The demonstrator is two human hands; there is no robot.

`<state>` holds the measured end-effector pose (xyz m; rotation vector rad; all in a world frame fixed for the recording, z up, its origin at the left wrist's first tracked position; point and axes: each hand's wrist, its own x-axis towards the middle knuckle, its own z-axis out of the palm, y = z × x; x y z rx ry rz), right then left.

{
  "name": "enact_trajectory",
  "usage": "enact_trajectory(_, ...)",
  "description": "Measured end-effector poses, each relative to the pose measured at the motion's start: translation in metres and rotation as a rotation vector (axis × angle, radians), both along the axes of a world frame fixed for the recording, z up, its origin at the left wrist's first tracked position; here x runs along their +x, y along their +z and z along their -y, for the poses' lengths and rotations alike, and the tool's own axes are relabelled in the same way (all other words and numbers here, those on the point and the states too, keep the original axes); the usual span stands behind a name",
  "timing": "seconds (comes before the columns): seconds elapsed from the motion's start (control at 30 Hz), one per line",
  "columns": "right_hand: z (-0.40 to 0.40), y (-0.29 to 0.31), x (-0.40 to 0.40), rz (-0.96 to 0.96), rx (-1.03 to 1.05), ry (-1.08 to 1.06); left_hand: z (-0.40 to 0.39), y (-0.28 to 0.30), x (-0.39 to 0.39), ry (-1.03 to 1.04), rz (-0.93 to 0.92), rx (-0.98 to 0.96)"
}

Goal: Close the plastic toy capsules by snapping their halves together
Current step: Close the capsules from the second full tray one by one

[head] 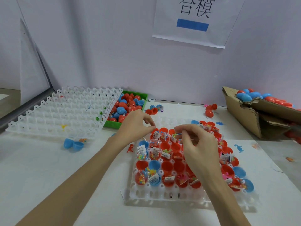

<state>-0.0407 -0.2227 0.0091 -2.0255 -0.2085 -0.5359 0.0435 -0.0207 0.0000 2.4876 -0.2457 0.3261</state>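
Observation:
A white holder tray (162, 195) on the table carries several open red and blue capsule halves (166, 166), many with small bagged toys inside. My left hand (136, 124) hovers over the tray's far left corner, thumb and forefinger pinched together above a red half; whether they hold anything I cannot tell. My right hand (197, 144) is over the tray's middle, fingers curled, pinching a small thin toy piece (177, 134) with a blue and green end. An open blue capsule (73, 144) lies loose on the table to the left.
A stack of empty white trays (61, 111) lies at the back left. A green bin (128, 106) of red and blue capsules sits beside it. A torn cardboard box (254, 116) with capsules stands at the right. Loose capsules and tiny toy dinosaurs are scattered around.

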Motion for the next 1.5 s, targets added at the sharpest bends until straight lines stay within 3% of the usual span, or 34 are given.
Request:
enact_trajectory(0.3,0.001,-0.002,0.002,0.004,0.006,0.006,0.001,-0.002,0.002,0.010,-0.019,-0.005)
enact_trajectory(0.57,0.000,0.000,0.000,-0.022,-0.008,0.027,-0.011,0.018,-0.010,0.134,-0.015,-0.296)
enact_trajectory(0.7,-0.009,0.003,-0.005,-0.012,-0.070,0.142,-0.013,0.031,-0.032,0.133,-0.086,-0.448)
enact_trajectory(0.9,-0.026,0.003,-0.016,-0.015,-0.051,0.189,-0.001,0.026,-0.068,0.104,-0.138,-0.475)
enact_trajectory(1.27,-0.022,0.003,-0.016,0.024,0.062,0.170,0.009,0.019,-0.099,-0.025,0.135,-0.645)
enact_trajectory(1.5,-0.024,0.003,-0.020,0.057,-0.025,0.279,0.021,0.017,-0.108,-0.110,0.208,-0.856)
